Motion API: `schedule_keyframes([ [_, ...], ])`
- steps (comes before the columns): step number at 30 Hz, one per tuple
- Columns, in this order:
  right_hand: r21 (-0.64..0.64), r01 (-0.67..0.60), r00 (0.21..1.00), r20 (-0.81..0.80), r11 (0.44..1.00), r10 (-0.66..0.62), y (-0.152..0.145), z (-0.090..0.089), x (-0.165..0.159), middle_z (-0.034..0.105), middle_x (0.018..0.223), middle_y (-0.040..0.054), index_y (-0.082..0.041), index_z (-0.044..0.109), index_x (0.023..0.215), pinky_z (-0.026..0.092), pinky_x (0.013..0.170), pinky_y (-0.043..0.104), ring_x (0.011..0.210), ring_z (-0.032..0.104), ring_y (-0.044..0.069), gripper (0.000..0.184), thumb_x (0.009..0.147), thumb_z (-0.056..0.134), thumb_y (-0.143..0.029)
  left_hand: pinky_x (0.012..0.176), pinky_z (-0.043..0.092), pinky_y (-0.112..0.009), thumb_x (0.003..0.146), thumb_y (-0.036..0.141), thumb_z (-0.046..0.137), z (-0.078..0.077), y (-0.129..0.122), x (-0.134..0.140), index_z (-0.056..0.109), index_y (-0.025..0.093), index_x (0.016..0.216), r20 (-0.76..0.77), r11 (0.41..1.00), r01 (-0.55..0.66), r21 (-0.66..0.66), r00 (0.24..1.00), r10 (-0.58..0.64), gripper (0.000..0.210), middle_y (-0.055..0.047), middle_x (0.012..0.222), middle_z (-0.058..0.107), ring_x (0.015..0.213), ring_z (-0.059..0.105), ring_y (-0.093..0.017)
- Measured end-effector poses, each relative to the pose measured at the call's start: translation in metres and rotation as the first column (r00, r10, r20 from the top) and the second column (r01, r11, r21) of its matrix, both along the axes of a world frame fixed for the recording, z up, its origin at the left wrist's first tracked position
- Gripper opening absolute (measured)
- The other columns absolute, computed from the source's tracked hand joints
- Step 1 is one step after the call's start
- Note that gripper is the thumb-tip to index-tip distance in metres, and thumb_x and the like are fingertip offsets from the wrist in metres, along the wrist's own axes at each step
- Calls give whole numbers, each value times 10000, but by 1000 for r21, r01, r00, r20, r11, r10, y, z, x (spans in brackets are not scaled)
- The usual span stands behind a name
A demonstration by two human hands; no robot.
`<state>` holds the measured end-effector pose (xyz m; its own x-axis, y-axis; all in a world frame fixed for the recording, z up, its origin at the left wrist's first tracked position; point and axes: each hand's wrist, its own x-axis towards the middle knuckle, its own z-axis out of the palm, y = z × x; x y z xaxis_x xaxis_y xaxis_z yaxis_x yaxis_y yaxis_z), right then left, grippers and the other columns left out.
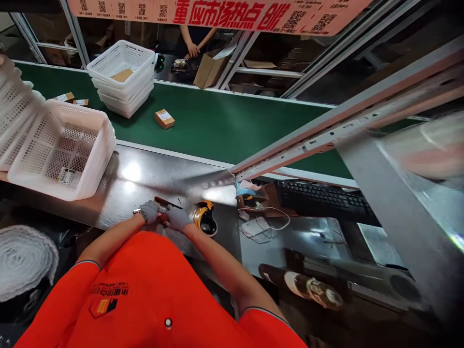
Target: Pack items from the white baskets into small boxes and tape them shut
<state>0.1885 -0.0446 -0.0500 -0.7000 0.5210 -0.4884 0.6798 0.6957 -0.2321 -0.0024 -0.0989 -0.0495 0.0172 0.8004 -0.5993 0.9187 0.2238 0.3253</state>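
Both my hands wear grey gloves and meet over the metal bench (pixel 145 154), close to my body. Between them is a small brown cardboard box (pixel 165 201), mostly covered by the fingers. My left hand (pixel 149 211), with a watch at the wrist, is closed on the box's left side. My right hand (pixel 176 217) is closed on its right side. Something shiny shows between the fingers, too small to make out. Just right of my right hand sits a yellow and black tape dispenser (pixel 205 218).
Behind the bench runs a green conveyor belt (pixel 203 121) carrying a small labelled box (pixel 164 119) and stacked white baskets (pixel 123 72). More baskets (pixel 65 150) stand left. A metal post (pixel 290 130) slants across the right, near a keyboard (pixel 322 198). Another person's hands (pixel 193 50) are beyond the belt.
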Motion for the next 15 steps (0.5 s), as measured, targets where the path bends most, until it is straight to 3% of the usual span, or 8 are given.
schedule_keyframes([
  [3,89,74,983,-173,993,-58,0,-8,17,694,1545,252,-121,696,1547,579,1161,502,1368,700,385,579,1001,754,-303,1066,624,-402,1050,462,816,-11,1,-6,667,174,1493,63,988,-155,7,986,154,549,-250,1473,753,1336,787,-396],
  [6,206,181,942,-319,962,-109,-1,-23,31,588,1702,296,-90,568,1698,437,1336,641,1570,542,465,814,948,794,-309,1028,606,-362,1001,440,891,-21,-1,-9,583,193,1529,138,947,-320,-17,938,319,659,-239,1471,770,1321,798,-368],
  [8,213,208,929,-349,955,-124,-3,-36,36,571,1717,315,-68,545,1713,347,1389,711,1619,480,508,925,888,861,-343,996,593,-344,999,458,900,-26,-4,-10,523,182,1549,146,926,-375,-51,914,378,721,-234,1438,791,1292,808,-351],
  [11,145,184,920,-373,972,-118,-11,-58,42,622,1666,294,-78,597,1665,373,1395,695,1610,509,484,880,874,880,-340,946,566,-314,1017,483,887,-30,-6,-11,494,171,1533,161,906,-421,-50,892,423,720,-228,1405,807,1270,810,-332],
  [15,89,137,884,-461,987,-81,-25,-88,51,583,1724,265,-132,675,1591,443,1365,686,1623,512,440,704,914,822,-255,892,536,-288,1028,445,878,-34,-6,-13,504,186,1561,182,871,-489,-48,853,489,700,-192,1378,830,1230,813,-303],
])
